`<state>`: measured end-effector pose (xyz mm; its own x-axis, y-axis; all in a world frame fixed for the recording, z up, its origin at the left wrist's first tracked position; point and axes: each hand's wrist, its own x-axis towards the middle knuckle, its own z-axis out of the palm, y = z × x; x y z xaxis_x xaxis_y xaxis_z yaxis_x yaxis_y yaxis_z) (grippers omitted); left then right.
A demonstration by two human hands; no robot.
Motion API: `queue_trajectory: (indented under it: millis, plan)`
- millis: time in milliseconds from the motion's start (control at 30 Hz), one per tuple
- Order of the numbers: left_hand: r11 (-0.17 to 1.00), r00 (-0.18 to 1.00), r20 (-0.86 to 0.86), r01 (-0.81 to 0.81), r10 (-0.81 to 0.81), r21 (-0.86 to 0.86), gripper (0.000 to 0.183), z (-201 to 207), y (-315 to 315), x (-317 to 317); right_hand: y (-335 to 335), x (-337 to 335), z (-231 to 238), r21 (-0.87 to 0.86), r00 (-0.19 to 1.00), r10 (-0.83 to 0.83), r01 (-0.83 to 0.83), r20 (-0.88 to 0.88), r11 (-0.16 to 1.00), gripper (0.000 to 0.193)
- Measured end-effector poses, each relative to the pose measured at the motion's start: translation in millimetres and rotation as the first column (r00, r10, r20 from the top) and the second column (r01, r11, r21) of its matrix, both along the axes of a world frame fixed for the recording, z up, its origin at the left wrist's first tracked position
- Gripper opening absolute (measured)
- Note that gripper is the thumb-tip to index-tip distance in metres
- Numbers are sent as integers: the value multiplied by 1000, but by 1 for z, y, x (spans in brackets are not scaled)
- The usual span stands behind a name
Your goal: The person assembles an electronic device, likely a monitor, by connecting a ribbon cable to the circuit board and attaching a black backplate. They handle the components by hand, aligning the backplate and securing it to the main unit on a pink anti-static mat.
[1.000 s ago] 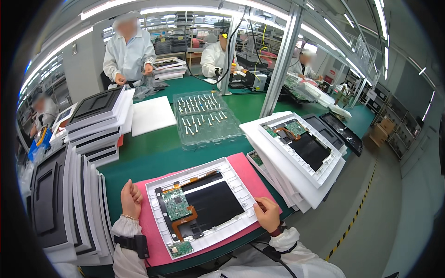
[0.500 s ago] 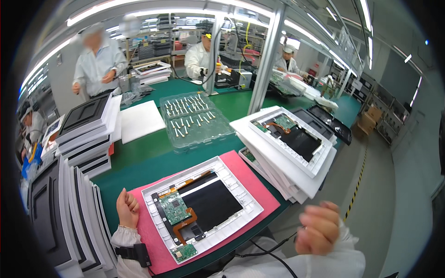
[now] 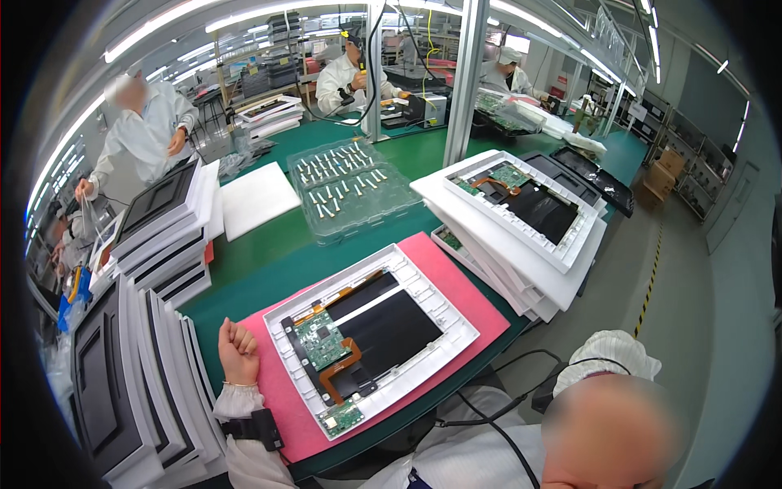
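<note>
My left hand [image 3: 238,350] is closed in a loose fist with nothing showing in it. It rests by the left edge of a pink foam mat [image 3: 489,314], beside a white plastic housing [image 3: 446,359] and apart from it. Face up on the mat, the housing holds a green circuit board [image 3: 322,341], a smaller green board [image 3: 342,417], a black panel [image 3: 399,330] and an orange flat cable [image 3: 352,352]. A dark device is strapped round my left wrist. My right hand is out of view.
Stacked black-and-white housings [image 3: 106,383] stand left. A clear tray [image 3: 358,212] holds several short white cables. Another open housing [image 3: 574,244] tops a foam stack at right. A head in a white cap [image 3: 607,350] fills the lower right, near black cords. People work behind.
The view has shifted, so the bench sits slightly further right. My right hand has left the lower right, where a capped head now shows. The person at back left has stretched an arm out leftward.
</note>
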<state>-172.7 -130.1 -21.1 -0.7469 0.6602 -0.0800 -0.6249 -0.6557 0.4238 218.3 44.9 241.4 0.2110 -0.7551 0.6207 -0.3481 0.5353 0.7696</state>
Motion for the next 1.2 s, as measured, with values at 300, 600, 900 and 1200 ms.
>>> queue_trajectory:
  millis: [300, 600, 900, 1200]
  plan:
    - [1000, 1000, -25, 17, -18, -26, 38, 0, 10, -1, -3, -11, 0, -41, 978, 174, -170, 115, 985, 8]
    - [997, 998, -50, -36, 33, -65, 37, 0, -6, 5, 48, -86, 14, -421, 664, 10, 462, 748, 781, 12]
    - [992, 996, -91, -28, 17, -121, 37, 5, 13, 7, 185, -282, -42, -184, 135, 143, 889, 980, 420, 20]
    - [976, 995, -96, -59, 40, -210, 37, 6, 5, 8, 314, -436, -223, 660, -634, -220, 748, 742, 72, 24]
